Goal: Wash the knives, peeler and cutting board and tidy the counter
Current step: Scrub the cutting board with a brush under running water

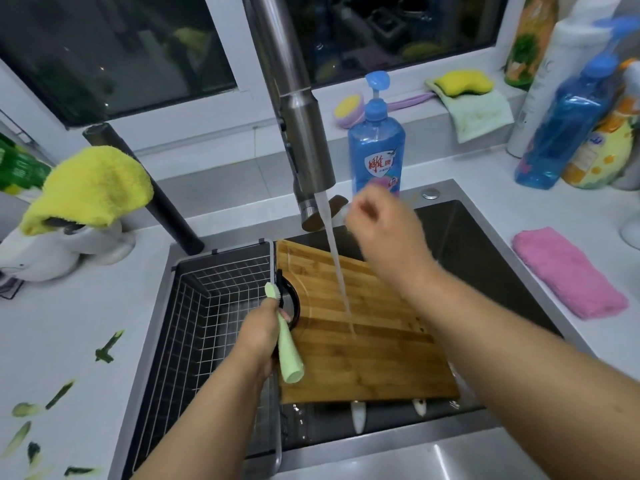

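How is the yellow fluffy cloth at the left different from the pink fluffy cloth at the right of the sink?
The yellow fluffy cloth is draped over a white holder, raised off the counter; the pink fluffy cloth lies flat on the white counter. The yellow one hangs bunched and rounded; the pink one is folded into a long rectangle. Green peel scraps lie on the yellow cloth's side, none beside the pink. Both look like plush cleaning cloths.

You're looking at a banded wood cutting board (374, 344), wet and glossy under the stream. Faucet (298, 133) is showing brushed metal; sink (485, 244) is reading as dark matt steel, with a wire-grid metal basket (211, 303). Peeler (289, 351) handle is looking like matt pale-green plastic. Table (69, 323) is smooth white. Pink cloth (568, 271) and yellow cloth (93, 188) are looking fuzzy.
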Demonstrator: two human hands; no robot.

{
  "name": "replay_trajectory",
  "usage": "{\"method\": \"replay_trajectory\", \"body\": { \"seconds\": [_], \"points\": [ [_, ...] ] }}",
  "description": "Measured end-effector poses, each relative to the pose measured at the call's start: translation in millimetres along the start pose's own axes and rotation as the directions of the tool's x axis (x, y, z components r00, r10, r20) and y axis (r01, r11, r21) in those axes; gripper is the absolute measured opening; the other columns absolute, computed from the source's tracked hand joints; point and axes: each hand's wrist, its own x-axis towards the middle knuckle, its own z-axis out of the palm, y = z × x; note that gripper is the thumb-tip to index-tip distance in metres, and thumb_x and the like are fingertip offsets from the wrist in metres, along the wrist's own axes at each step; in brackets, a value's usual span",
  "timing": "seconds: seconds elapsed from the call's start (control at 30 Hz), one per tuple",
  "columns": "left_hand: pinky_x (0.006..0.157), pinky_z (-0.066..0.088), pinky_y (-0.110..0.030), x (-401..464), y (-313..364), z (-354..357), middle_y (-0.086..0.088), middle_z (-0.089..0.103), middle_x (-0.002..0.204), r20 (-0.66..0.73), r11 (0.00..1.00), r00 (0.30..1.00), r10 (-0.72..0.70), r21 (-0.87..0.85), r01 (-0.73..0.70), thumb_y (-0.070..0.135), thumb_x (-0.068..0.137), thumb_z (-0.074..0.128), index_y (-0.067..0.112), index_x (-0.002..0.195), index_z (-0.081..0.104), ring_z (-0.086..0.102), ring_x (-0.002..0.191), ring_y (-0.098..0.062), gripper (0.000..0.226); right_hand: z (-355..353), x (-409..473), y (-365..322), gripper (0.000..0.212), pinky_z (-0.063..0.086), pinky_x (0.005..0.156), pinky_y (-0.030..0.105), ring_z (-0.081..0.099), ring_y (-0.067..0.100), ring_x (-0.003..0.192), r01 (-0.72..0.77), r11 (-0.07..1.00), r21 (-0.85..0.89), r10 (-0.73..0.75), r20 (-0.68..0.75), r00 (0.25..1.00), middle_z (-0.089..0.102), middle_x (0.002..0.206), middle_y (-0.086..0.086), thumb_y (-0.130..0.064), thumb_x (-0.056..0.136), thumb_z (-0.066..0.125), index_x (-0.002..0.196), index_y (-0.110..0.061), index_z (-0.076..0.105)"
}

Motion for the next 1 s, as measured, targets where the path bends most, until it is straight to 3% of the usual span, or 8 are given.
{"method": "replay_trajectory", "body": {
  "seconds": [0.17, 0.27, 0.37, 0.47, 0.6, 0.73, 1.0],
  "points": [
    [0.080, 0.049, -0.044, 1.0, 0.5, -5.6, -0.018, 0.061, 0.083, 0.048, 1.000, 0.999, 0.007, 0.001, -0.007, 0.030, 0.097, 0.043, 0.014, 0.057, 0.046, 0.057, 0.078, -0.030, 0.043, -10.6, 54.7, -57.1, 0.027, 0.050, 0.071, 0.027, 0.054, 0.006, 0.078, 0.198, 0.968, 0.155, -0.204, 0.023, 0.979, 0.051, 0.080, -0.010, -0.043, 0.096, 0.046, 0.104, -0.018, 0.049],
    [0.074, 0.047, -0.038, 2.8, 0.0, -6.8, -0.014, 0.061, 0.076, 0.057, 1.000, 0.998, 0.020, 0.005, -0.021, 0.029, 0.099, 0.042, 0.013, 0.058, 0.046, 0.057, 0.072, -0.027, 0.044, -7.8, 66.2, -70.3, 0.026, 0.051, 0.073, 0.028, 0.050, 0.004, 0.072, 0.263, 0.962, 0.067, -0.266, 0.035, 0.963, 0.047, 0.072, -0.011, -0.043, 0.094, 0.051, 0.094, -0.018, 0.050],
    [0.074, 0.048, -0.038, 6.0, 1.1, -8.3, -0.015, 0.062, 0.077, 0.058, 0.999, 0.998, 0.035, 0.005, -0.035, 0.029, 0.100, 0.041, 0.012, 0.058, 0.047, 0.058, 0.074, -0.027, 0.046, -6.8, 65.6, -64.7, 0.022, 0.053, 0.074, 0.026, 0.053, 0.004, 0.074, 0.262, 0.963, 0.065, -0.266, 0.075, 0.961, 0.050, 0.075, -0.013, -0.041, 0.091, 0.057, 0.094, -0.019, 0.052],
    [0.068, 0.046, -0.034, 7.0, 2.8, -7.8, -0.016, 0.062, 0.079, 0.049, 0.999, 0.997, 0.052, 0.008, -0.052, 0.028, 0.101, 0.040, 0.011, 0.057, 0.047, 0.058, 0.074, -0.025, 0.047, -5.1, 56.2, -49.4, 0.016, 0.048, 0.070, 0.017, 0.056, 0.000, 0.079, 0.215, 0.975, 0.052, -0.221, 0.190, 0.957, 0.055, 0.081, -0.015, -0.039, 0.088, 0.063, 0.095, -0.028, 0.053],
    [0.060, 0.040, -0.031, 4.8, 4.9, -6.8, -0.017, 0.061, 0.079, 0.039, 0.998, 0.997, 0.062, 0.004, -0.062, 0.027, 0.101, 0.039, 0.010, 0.057, 0.046, 0.055, 0.069, -0.022, 0.048, 10.5, 47.4, -28.6, 0.023, 0.046, 0.071, 0.017, 0.058, 0.001, 0.085, 0.152, 0.988, -0.025, -0.138, 0.297, 0.945, 0.059, 0.088, -0.015, -0.037, 0.084, 0.068, 0.100, -0.027, 0.056],
    [0.062, 0.038, -0.030, 7.6, 2.6, -9.3, -0.018, 0.064, 0.082, 0.022, 0.997, 0.998, 0.067, 0.025, -0.067, 0.028, 0.101, 0.039, 0.011, 0.056, 0.047, 0.054, 0.073, -0.023, 0.048, 20.1, 55.7, -24.8, 0.026, 0.051, 0.079, 0.026, 0.059, 0.011, 0.092, 0.157, 0.982, -0.105, -0.121, 0.290, 0.949, 0.060, 0.095, -0.010, -0.036, 0.084, 0.069, 0.102, -0.022, 0.056],
    [0.069, 0.042, -0.033, 12.4, -0.7, -11.1, -0.018, 0.066, 0.083, 0.014, 0.998, 0.998, 0.062, 0.017, -0.063, 0.028, 0.099, 0.040, 0.012, 0.057, 0.047, 0.057, 0.082, -0.028, 0.046, 30.3, 75.3, -22.1, 0.039, 0.047, 0.085, 0.028, 0.055, 0.014, 0.103, 0.187, 0.970, -0.158, -0.147, 0.234, 0.961, 0.062, 0.115, -0.002, -0.034, 0.085, 0.068, 0.119, -0.020, 0.055]
  ]
}}
